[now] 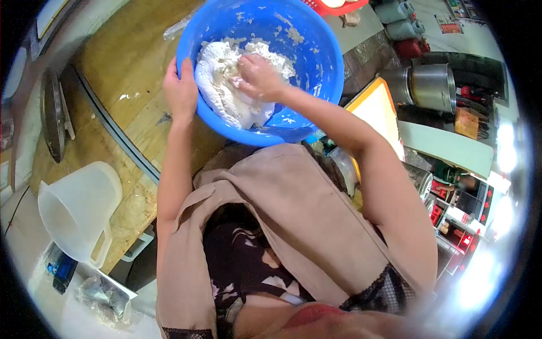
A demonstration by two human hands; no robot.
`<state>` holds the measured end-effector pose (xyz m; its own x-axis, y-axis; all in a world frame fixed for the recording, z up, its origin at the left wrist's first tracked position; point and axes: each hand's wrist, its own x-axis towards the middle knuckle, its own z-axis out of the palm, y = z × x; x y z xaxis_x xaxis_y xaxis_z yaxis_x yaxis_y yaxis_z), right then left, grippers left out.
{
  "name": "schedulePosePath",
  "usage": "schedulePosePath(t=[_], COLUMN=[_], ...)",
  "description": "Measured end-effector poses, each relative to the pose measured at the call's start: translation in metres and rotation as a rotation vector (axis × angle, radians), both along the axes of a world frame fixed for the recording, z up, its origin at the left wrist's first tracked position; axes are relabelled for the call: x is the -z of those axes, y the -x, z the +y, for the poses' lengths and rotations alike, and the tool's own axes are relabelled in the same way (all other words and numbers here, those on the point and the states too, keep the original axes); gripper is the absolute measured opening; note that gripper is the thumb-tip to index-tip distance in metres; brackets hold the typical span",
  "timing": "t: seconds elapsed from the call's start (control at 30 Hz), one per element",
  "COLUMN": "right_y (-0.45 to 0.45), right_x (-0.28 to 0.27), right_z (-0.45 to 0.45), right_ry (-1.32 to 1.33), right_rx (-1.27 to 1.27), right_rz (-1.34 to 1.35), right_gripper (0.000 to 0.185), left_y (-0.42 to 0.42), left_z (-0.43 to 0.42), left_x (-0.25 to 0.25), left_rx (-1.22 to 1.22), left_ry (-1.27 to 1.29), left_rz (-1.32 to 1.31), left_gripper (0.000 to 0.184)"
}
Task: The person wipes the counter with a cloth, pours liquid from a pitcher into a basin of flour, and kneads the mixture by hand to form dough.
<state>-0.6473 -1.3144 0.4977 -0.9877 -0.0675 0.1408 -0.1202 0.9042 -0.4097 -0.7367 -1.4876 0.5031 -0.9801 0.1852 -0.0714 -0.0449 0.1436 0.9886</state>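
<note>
A large blue basin (328,73) holds a mass of white dough (217,85), with smears of dough on its inner wall. My left hand (182,87) grips the basin's left rim, thumb and fingers on either side of the edge. Inside the basin my right hand (257,79) presses into the dough with its fingers curled; the fingertips are partly sunk in it and a little blurred. White dough clings to those fingers.
On the wooden table (135,107) stands a translucent plastic jug (82,206) at the lower left. A red basket (339,8) is behind the basin. To the right are an orange-edged tray (372,110), metal pots (432,87) and a pale green board (449,147).
</note>
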Motion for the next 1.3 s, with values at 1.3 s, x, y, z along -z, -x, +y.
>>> schedulePosePath(t=[1.3], right_y=[0.010], right_x=[-0.011], right_z=[0.024], right_ry=[0.168], right_rx=[0.151], right_rz=[-0.208], right_gripper=[0.020], left_y=[0.001], left_z=[-0.004], left_x=[0.014], left_rx=[0.059], left_ry=[-0.078], left_rz=[-0.003], left_gripper=[0.030])
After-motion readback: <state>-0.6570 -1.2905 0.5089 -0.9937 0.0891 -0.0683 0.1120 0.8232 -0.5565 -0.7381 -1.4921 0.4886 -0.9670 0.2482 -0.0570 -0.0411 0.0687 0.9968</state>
